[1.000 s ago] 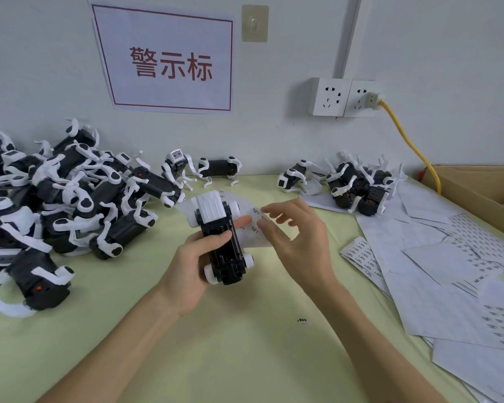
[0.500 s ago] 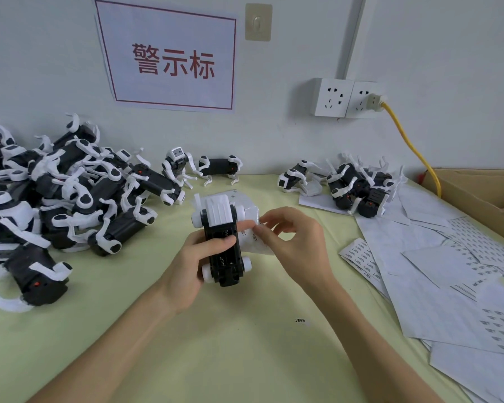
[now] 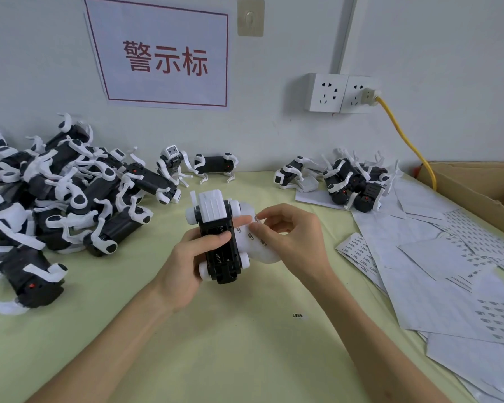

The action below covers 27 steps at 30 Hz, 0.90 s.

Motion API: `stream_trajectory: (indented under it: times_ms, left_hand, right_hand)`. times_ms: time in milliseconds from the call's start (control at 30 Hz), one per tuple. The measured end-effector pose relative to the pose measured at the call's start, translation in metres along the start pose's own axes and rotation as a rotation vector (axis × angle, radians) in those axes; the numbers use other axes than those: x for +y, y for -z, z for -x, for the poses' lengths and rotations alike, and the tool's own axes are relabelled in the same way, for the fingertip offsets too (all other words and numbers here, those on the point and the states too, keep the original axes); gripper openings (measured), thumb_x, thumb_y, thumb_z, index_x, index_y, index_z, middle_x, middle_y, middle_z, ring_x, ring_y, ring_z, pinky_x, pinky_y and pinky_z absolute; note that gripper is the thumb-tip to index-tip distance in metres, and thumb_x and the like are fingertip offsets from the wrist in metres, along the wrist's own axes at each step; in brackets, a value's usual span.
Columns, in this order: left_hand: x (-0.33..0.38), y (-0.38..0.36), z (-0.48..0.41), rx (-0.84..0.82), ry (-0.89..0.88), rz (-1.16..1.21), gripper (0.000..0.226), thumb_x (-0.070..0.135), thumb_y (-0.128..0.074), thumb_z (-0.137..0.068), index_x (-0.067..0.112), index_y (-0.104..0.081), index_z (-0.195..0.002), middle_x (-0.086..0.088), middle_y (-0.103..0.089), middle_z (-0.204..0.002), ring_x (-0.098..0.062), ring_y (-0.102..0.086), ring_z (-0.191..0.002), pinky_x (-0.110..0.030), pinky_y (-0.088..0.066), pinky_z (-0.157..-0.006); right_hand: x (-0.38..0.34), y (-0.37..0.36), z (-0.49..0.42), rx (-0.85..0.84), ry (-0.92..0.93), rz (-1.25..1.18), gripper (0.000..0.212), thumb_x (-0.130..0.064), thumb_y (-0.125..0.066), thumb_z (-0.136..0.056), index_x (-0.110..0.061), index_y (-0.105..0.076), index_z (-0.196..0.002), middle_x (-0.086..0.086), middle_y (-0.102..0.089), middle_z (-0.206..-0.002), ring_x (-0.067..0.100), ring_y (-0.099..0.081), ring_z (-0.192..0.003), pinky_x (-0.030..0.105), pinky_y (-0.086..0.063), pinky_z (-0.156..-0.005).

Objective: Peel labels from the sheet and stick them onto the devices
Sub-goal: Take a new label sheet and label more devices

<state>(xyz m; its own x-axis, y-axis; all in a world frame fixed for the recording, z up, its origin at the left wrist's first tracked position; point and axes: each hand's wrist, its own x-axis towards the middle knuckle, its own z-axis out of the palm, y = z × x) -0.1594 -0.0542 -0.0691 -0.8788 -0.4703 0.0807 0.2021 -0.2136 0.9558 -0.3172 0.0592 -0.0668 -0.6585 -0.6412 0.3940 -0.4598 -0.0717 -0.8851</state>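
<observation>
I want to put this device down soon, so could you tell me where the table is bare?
Bare: the near table between your forearms, bar one stray label; also a strip by the wall between the two standing devices and the right cluster. Crowded: device pile left, label sheets right.

1. Left forearm is running in from the lower left. Left hand (image 3: pixel 191 258) is gripping the device (image 3: pixel 223 260), thumb lying across its black underside, fingertips (image 3: pixel 242 221) wrapping round the far side.
2. Right forearm is running in from the lower right. Right hand (image 3: pixel 293 238) is pinching the label sheet (image 3: pixel 256 242) between thumb and index finger, other fingers curling loosely.
3. Both hands are sitting just beside each other.
</observation>
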Motion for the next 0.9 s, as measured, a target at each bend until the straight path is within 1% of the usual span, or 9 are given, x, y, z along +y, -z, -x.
stream_trajectory:
  times_ms: [100, 200, 333, 433, 567, 667, 733, 800, 900]
  left_hand:
    - [0.0, 0.001, 0.0, -0.008, 0.001, 0.001, 0.039, 0.028, -0.058, -0.085, 0.023, -0.076, -0.12, -0.006, -0.072, -0.123, -0.02, -0.068, -0.108, -0.031, -0.055, -0.087]
    - [0.0, 0.002, -0.001, -0.014, 0.003, 0.006, 0.044, 0.031, -0.066, -0.08, 0.02, -0.075, -0.122, -0.008, -0.071, -0.125, -0.022, -0.068, -0.11, -0.029, -0.058, -0.084]
    - [-0.002, 0.002, -0.001, -0.009, -0.006, -0.036, 0.042, 0.034, -0.065, -0.08, 0.024, -0.076, -0.119, -0.004, -0.073, -0.123, -0.019, -0.068, -0.109, -0.035, -0.054, -0.09]
    - [-0.003, 0.004, -0.002, -0.009, -0.006, -0.058, 0.047, 0.039, -0.067, -0.076, 0.024, -0.076, -0.12, -0.005, -0.072, -0.125, -0.02, -0.067, -0.114, -0.039, -0.052, -0.095]
    - [-0.004, 0.005, -0.002, -0.007, 0.0, -0.064, 0.045, 0.037, -0.067, -0.078, 0.024, -0.076, -0.12, -0.005, -0.072, -0.127, -0.021, -0.067, -0.117, -0.035, -0.057, -0.092]
    - [-0.005, 0.003, -0.002, 0.0, 0.009, -0.065, 0.041, 0.032, -0.065, -0.08, 0.022, -0.077, -0.118, -0.006, -0.071, -0.127, -0.02, -0.068, -0.111, -0.036, -0.058, -0.087]
    - [-0.004, 0.002, -0.003, -0.001, 0.005, -0.06, 0.039, 0.032, -0.065, -0.08, 0.024, -0.078, -0.115, -0.003, -0.071, -0.128, -0.018, -0.07, -0.107, -0.04, -0.058, -0.089]
    - [-0.003, 0.001, -0.004, 0.021, 0.027, -0.076, 0.034, 0.032, -0.062, -0.083, 0.027, -0.078, -0.113, -0.001, -0.071, -0.128, -0.02, -0.07, -0.105, -0.042, -0.055, -0.09]
    - [-0.003, -0.001, -0.006, 0.104, 0.084, -0.098, 0.033, 0.037, -0.063, -0.082, 0.029, -0.079, -0.11, 0.001, -0.072, -0.126, -0.026, -0.071, -0.1, -0.037, -0.051, -0.083]
  right_hand:
    - [0.0, -0.001, 0.001, 0.006, 0.012, 0.032, 0.011, -0.017, -0.085, -0.081, -0.023, -0.077, -0.086, -0.005, -0.072, -0.073, 0.012, -0.066, -0.072, 0.019, -0.052, -0.068]
    - [-0.001, -0.001, 0.0, 0.003, 0.016, 0.029, 0.013, -0.017, -0.085, -0.081, -0.026, -0.076, -0.086, -0.006, -0.072, -0.073, 0.011, -0.066, -0.071, 0.018, -0.052, -0.068]
    - [-0.001, 0.0, 0.0, -0.009, 0.016, 0.046, 0.006, -0.02, -0.084, -0.083, -0.02, -0.079, -0.085, -0.009, -0.074, -0.073, 0.008, -0.068, -0.07, 0.016, -0.051, -0.067]
    - [-0.001, 0.0, 0.0, -0.03, 0.018, 0.049, 0.003, -0.019, -0.081, -0.085, -0.017, -0.08, -0.083, -0.01, -0.075, -0.074, 0.006, -0.069, -0.07, 0.015, -0.049, -0.066]
    - [-0.002, 0.0, 0.0, -0.013, 0.026, 0.047, 0.012, -0.013, -0.075, -0.087, -0.018, -0.079, -0.078, -0.011, -0.074, -0.072, 0.002, -0.066, -0.066, 0.012, -0.046, -0.063]
    - [-0.001, 0.003, -0.002, 0.009, 0.04, 0.099, 0.017, -0.012, -0.072, -0.09, -0.023, -0.076, -0.077, -0.015, -0.073, -0.072, 0.002, -0.064, -0.066, 0.012, -0.046, -0.065]
    - [-0.001, 0.005, -0.004, 0.025, 0.023, 0.08, 0.018, -0.013, -0.072, -0.091, -0.025, -0.074, -0.078, -0.013, -0.072, -0.073, 0.005, -0.066, -0.067, 0.017, -0.049, -0.067]
    - [0.0, 0.007, -0.006, 0.066, 0.015, 0.046, 0.018, -0.013, -0.072, -0.091, -0.026, -0.073, -0.079, -0.013, -0.072, -0.072, 0.008, -0.067, -0.066, 0.02, -0.052, -0.068]
    - [0.0, 0.01, -0.007, 0.109, 0.038, 0.003, 0.02, -0.008, -0.073, -0.089, -0.027, -0.075, -0.084, -0.011, -0.073, -0.074, 0.009, -0.068, -0.067, 0.02, -0.053, -0.069]
